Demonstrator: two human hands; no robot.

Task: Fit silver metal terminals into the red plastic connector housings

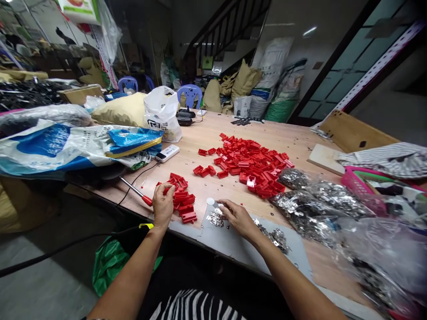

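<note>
- While the left hand is curling its fingers shut on a red piece at the far-left edge of the small red pile, the right hand is resting just beside that pile on a white sheet.
- Right-hand fingertips are lying close together over the loose metal bits; whether they are gripping one, I cannot tell.
- Dark print is showing on the white plastic bag, but it is coming out too blurred to read; any lettering on the blue-and-white sacks is equally unreadable.
- A white remote control is lying on the wooden table between the sacks and the big red pile.
- A red-handled screwdriver is lying just left of the left hand, its handle nearly touching the wrist.
- Clear bags of shiny metal parts are crowding the table's right side, pressing against a pink basket.
</note>
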